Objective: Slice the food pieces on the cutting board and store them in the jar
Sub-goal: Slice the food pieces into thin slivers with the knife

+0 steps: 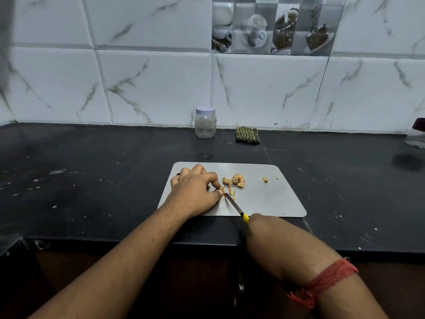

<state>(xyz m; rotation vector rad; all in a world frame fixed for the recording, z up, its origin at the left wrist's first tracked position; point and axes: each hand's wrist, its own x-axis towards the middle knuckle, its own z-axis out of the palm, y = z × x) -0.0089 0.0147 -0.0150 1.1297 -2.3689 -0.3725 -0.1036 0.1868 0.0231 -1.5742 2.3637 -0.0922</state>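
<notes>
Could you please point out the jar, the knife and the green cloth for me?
jar [205,125]: head view, on its clear body below the white lid.
knife [233,204]: head view, on the middle of the blade.
green cloth [247,135]: head view, on the middle of the folded fabric.

Cutting board [264,199]: 1, metal. Knife [233,204]: 1, yellow handle. Food pieces on the board: large lump [237,180] 1; smaller chunks about 3; thin slivers, count unclear. Lidded jar [205,122]: 1. Folded green cloth [247,135]: 1. Glass vessel at right edge [416,137]: 1. Hands: 2.
</notes>
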